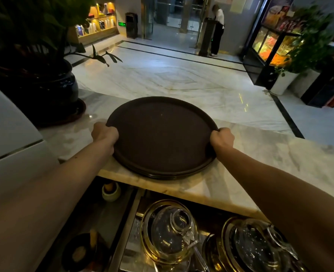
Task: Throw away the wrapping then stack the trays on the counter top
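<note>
Gripping opposite rims of a round brown tray, left hand and right hand both clamped on it, tray topping a stack of trays on the marble desk, potted plant sitting nearby at left

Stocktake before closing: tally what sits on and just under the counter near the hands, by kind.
Round brown trays, stacked on the marble counter, both hands gripping the top one's rim (left hand, right hand): at least 3, judging by the rims showing at the near edge
Glass teapots on gold-rimmed stands below: 2
Potted plant in dark glazed pot: 1
Total: 6
</note>
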